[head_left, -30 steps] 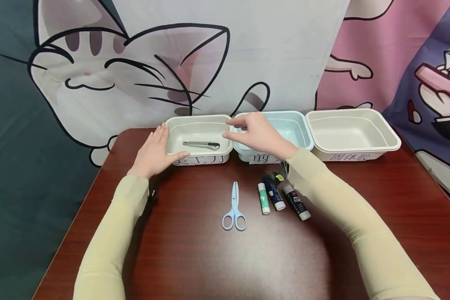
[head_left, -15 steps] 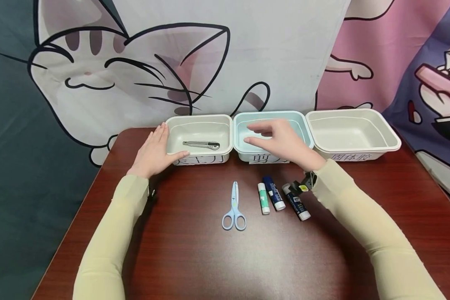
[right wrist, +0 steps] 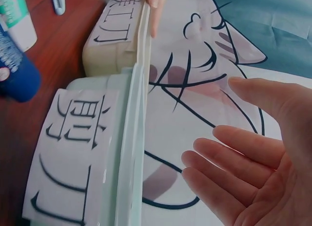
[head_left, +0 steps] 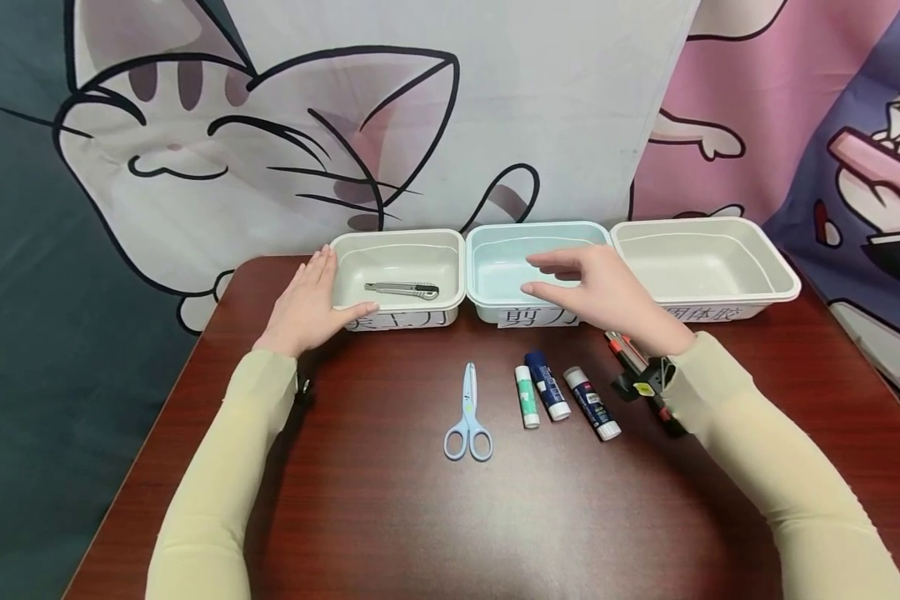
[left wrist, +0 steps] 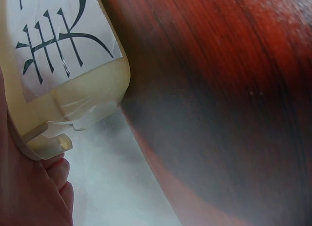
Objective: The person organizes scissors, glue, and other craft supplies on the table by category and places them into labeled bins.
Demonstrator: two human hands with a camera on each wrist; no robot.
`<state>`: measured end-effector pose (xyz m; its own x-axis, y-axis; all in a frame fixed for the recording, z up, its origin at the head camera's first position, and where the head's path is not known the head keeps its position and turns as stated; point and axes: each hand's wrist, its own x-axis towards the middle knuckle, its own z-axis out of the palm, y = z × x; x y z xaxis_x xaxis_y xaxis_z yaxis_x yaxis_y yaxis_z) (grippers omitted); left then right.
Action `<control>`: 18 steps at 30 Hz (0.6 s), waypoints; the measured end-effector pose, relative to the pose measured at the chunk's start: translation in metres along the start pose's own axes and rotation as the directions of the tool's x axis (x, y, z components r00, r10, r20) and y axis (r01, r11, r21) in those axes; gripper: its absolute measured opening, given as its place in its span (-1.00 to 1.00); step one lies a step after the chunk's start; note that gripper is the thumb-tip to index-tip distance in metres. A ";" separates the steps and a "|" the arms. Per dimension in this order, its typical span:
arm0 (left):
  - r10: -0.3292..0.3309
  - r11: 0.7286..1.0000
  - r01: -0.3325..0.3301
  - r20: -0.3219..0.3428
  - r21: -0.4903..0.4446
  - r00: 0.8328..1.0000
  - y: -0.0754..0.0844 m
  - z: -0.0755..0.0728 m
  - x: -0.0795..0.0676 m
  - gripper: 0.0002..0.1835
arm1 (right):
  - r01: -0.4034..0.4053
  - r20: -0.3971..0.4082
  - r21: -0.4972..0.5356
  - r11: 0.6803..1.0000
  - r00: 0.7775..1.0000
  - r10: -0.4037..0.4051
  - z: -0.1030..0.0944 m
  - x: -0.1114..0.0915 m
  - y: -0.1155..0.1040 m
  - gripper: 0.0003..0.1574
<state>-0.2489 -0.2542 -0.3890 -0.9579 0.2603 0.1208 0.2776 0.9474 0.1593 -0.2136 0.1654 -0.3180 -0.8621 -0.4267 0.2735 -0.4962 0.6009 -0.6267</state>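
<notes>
My left hand [head_left: 303, 307] rests with straight fingers on the left rim of the left cream bin [head_left: 397, 319], its thumb along the front edge. A grey utility knife [head_left: 402, 290] lies inside that bin. My right hand [head_left: 600, 287] hangs over the right part of the light-blue bin [head_left: 495, 262], thumb and fingers apart with nothing between them; the right wrist view shows its bare palm [right wrist: 263, 187]. Under the right wrist lies a red-and-black utility knife [head_left: 627, 353], partly hidden by the wrist camera.
Pale blue scissors [head_left: 468, 417] lie mid-table. Beside them are a green glue stick [head_left: 527, 397], a blue glue stick [head_left: 547, 386] and a dark glue stick [head_left: 592, 403]. A second cream bin [head_left: 720, 258] stands at the right. A printed curtain [head_left: 555, 100] hangs behind the table.
My right hand has moved right, from the left bin's right edge to over the light-blue bin. The red-and-black utility knife has come into view under the wrist. My left hand stays put.
</notes>
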 end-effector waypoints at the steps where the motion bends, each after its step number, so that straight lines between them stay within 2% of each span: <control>1: -0.001 1.000 0.001 0.001 -0.003 1.000 0.000 0.000 0.000 0.23 | -0.006 -0.002 -0.003 1.000 1.000 0.006 -0.001 -0.003 0.001 -0.40; 6: -0.006 1.000 0.006 0.010 -0.017 1.000 0.000 0.000 -0.001 0.23 | -0.054 -0.015 -0.011 0.999 0.998 0.053 -0.008 -0.017 0.008 -0.39; 18: -0.002 1.000 0.002 0.002 -0.020 1.000 0.000 -0.001 0.000 0.23 | -0.100 -0.052 -0.010 0.995 0.994 0.100 -0.016 -0.045 0.023 -0.38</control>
<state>-0.2489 -0.2541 -0.3882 -0.9586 0.2589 0.1186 0.2771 0.9440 0.1793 -0.1877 0.2093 -0.3326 -0.9114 -0.3290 0.2471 -0.4082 0.6471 -0.6439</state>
